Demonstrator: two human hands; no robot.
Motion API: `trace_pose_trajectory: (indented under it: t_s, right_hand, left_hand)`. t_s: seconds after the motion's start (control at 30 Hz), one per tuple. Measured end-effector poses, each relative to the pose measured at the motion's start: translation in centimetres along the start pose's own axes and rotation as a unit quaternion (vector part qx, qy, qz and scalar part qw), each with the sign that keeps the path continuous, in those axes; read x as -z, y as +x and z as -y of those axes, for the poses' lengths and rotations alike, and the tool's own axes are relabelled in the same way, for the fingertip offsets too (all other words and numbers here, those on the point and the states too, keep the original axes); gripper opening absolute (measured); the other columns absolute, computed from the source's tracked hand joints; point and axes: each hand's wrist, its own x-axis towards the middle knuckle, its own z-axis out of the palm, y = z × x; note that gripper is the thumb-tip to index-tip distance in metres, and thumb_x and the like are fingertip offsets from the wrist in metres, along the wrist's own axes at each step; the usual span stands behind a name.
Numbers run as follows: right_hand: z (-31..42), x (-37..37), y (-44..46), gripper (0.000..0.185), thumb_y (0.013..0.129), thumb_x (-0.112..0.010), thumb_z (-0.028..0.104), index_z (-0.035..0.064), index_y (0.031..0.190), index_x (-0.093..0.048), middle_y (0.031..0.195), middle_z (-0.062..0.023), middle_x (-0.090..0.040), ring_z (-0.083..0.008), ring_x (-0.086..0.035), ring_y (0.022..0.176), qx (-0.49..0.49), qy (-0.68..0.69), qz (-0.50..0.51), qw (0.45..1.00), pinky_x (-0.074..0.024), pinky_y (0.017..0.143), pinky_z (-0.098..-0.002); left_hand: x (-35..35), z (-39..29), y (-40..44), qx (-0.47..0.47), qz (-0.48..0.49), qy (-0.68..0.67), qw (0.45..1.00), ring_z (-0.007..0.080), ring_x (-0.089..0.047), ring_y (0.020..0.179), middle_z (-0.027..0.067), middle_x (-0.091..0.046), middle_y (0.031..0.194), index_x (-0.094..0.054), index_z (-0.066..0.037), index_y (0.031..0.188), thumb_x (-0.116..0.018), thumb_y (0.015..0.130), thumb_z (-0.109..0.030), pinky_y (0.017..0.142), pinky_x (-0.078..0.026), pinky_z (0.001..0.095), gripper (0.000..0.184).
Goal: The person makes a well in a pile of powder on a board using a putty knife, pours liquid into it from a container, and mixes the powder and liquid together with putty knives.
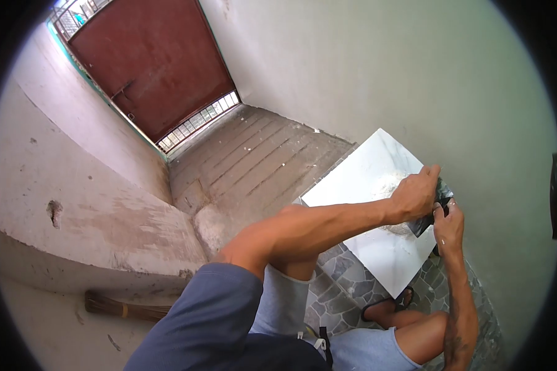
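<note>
A square white board with faint grey marbling [346, 185] lies in front of me, tilted in view. Pale, crumbly or powdery material [387, 184] is heaped near its middle. Over the board's right side, my left hand [414, 195] has its fingers closed on a dark, shiny pouch [422, 225]. My right hand [449, 230] pinches the same pouch from the right, close to the left hand's fingers. The pouch's opening and contents are hidden by the hands.
Beneath the board is a stone-patterned floor [340, 297]. A plain wall [377, 62] rises beyond it. A red metal gate [155, 62] stands at the upper left, and a straw broom [127, 308] lies at the lower left.
</note>
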Motion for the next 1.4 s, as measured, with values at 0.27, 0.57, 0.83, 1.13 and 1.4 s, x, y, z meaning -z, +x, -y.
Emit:
trace_pose_trajectory:
  t_s: [0.27,0.57,0.83,1.13,1.4]
  right_hand:
    - [-2.0,2.8,0.2,0.017,0.094,-0.058,0.008,-0.0057,0.103,-0.060,0.088,-0.0180,-0.065,-0.0297,-0.062,0.078,0.053,-0.065,-0.008,0.996,-0.0494,0.076,-0.0375]
    - [-3.5,4.7,0.3,0.025,0.076,-0.065,0.000,0.0038,0.100,-0.071,0.099,-0.0108,-0.061,-0.0296,-0.059,0.104,0.426,-0.286,-0.058,0.856,-0.0465,0.093,-0.0445]
    - [-3.7,4.0,0.5,0.029,0.074,-0.066,0.001,0.0032,0.102,-0.071,0.103,-0.0083,-0.063,-0.0262,-0.059,0.108,0.446,-0.323,-0.046,0.833,-0.0464,0.095,-0.0425]
    - [-2.7,4.1,-0.1,0.047,0.058,-0.061,-0.013,-0.0019,0.104,-0.067,0.102,-0.0140,-0.062,-0.0363,-0.061,0.103,0.451,-0.235,-0.024,0.861,-0.0534,0.088,-0.0458]
    - [-0.6,3.9,-1.4,0.046,0.062,-0.063,-0.018,-0.0013,0.105,-0.066,0.099,-0.0138,-0.061,-0.0344,-0.062,0.099,0.423,-0.135,-0.024,0.896,-0.0523,0.085,-0.0445]
  left_hand:
    - [1.1,3.6,2.0,-0.053,-0.017,-0.019,0.998,0.0486,-0.060,0.090,0.0275,-0.062,0.097,-0.044,-0.003,0.117,-0.056,0.093,-0.017,0.078,-0.047,0.0564,0.030]
    - [6.5,4.2,3.0,-0.036,0.095,-0.025,0.995,0.0345,-0.065,0.078,0.0243,-0.066,0.089,-0.055,0.001,0.121,-0.061,0.097,-0.028,0.071,-0.050,0.0441,0.037]
    - [6.3,2.7,2.4,-0.066,0.165,-0.045,0.983,0.0409,-0.060,0.076,0.0264,-0.063,0.081,-0.052,0.001,0.108,-0.057,0.098,-0.024,0.069,-0.046,0.0482,0.027]
    - [4.2,3.2,1.5,-0.136,0.157,-0.050,0.977,0.0468,-0.062,0.083,0.0280,-0.063,0.085,-0.053,-0.001,0.108,-0.057,0.097,-0.021,0.072,-0.048,0.0510,0.024]
    - [4.3,3.2,2.0,-0.112,0.157,-0.049,0.980,0.0472,-0.061,0.084,0.0266,-0.063,0.083,-0.053,0.000,0.109,-0.057,0.097,-0.022,0.074,-0.046,0.0531,0.025]
